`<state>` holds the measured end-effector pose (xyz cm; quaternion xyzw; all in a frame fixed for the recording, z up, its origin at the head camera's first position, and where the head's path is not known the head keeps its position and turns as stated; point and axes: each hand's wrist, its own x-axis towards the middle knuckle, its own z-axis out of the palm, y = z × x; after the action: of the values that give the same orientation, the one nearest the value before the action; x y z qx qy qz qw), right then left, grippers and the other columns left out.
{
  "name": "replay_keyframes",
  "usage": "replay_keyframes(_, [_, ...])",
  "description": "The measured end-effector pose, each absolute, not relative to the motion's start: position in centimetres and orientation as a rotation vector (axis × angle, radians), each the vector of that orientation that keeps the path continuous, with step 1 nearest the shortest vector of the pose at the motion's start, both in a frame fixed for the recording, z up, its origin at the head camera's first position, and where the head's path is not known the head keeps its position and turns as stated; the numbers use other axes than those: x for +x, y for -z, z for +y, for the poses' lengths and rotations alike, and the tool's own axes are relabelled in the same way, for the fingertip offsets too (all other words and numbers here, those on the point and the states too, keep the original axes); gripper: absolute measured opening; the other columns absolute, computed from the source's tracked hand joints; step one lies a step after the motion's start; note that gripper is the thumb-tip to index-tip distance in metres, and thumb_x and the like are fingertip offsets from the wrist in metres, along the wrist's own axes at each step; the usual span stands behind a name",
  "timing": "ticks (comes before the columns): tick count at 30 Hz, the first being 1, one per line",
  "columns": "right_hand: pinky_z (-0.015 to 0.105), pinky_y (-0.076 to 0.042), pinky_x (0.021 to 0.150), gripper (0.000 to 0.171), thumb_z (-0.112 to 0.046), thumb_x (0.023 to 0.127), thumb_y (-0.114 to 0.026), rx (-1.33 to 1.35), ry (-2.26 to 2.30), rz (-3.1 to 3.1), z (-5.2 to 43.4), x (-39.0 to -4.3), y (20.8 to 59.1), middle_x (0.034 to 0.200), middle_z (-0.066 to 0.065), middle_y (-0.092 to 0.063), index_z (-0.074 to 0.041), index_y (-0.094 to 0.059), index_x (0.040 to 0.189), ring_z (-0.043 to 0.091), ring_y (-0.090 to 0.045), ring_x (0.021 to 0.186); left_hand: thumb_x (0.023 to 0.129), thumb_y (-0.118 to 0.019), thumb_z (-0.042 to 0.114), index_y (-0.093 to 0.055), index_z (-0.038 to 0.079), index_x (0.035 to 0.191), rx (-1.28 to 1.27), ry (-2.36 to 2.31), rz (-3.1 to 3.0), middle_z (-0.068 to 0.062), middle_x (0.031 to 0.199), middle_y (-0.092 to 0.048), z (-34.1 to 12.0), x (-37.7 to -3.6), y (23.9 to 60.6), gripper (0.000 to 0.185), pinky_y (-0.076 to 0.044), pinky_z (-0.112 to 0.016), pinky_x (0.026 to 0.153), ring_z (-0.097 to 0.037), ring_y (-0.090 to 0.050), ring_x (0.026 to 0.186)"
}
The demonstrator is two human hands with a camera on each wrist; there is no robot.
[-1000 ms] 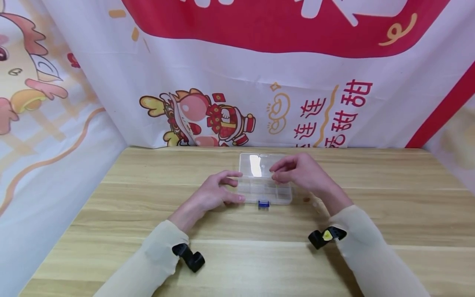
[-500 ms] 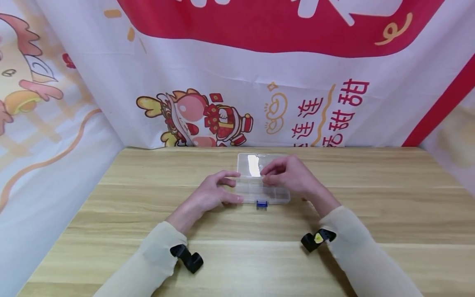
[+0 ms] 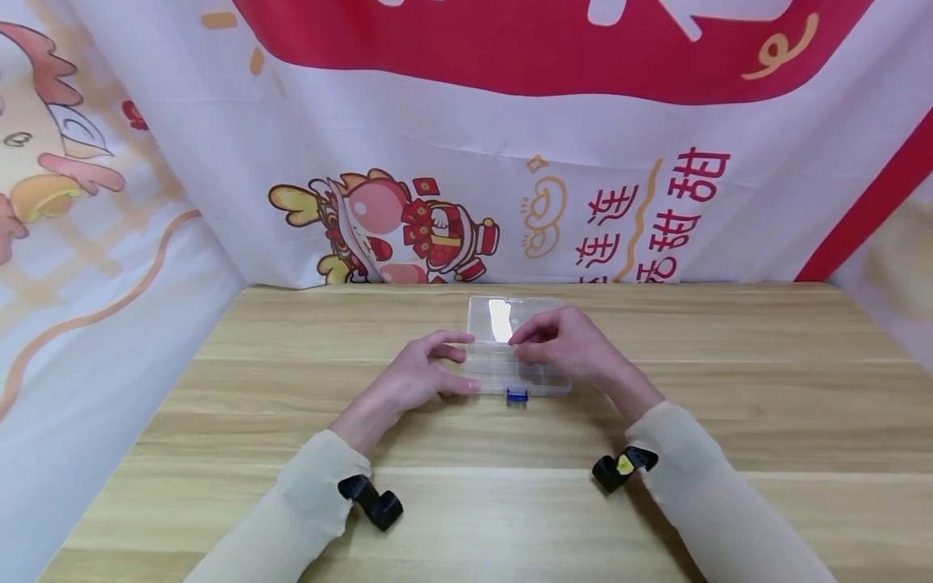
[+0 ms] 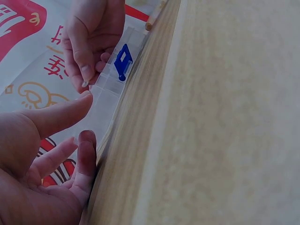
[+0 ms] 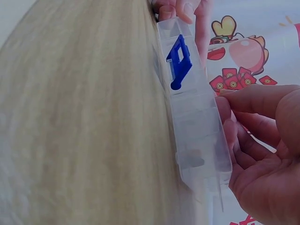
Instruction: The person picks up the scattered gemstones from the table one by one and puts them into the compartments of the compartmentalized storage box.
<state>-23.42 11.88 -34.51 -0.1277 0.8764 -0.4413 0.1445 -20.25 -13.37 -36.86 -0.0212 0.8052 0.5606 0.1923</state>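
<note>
Clear box (image 3: 516,366), between both hands' fingers (image 3: 453,387)

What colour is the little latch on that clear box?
Blue; the latch shows best in the right wrist view.

- On the banner (image 3: 510,162) hung behind my surface, red Chinese characters run slantwise at the right: 甜甜 (image 3: 698,174) highest, and 连连 (image 3: 612,227) below it.
- A third pair sits lower still (image 3: 658,271); I can only make out 甜 there (the surface edge cuts the rest off).
- Big white strokes on the red band at the top are cropped and unreadable.
- The clear box (image 3: 517,368) at my fingers carries no lettering that I can read.
</note>
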Motion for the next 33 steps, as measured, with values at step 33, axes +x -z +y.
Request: replay_keyframes(33, [0.034,-0.054,0.085,0.01,-0.018,0.097,-0.078,-0.316,1.18,2.618,10.8,-23.2,34.8,0.108,0.003,-0.075,-0.02,-0.083,0.105,0.021,-0.064,0.098,0.086,-0.091,0.023,-0.062,0.032,0.143,-0.04,-1.566,2.265,-0.007,0.14,-0.061,-13.7,-20.3,37.0,0.065,-0.057,-0.03,0.084,-0.027,-0.064,0.111])
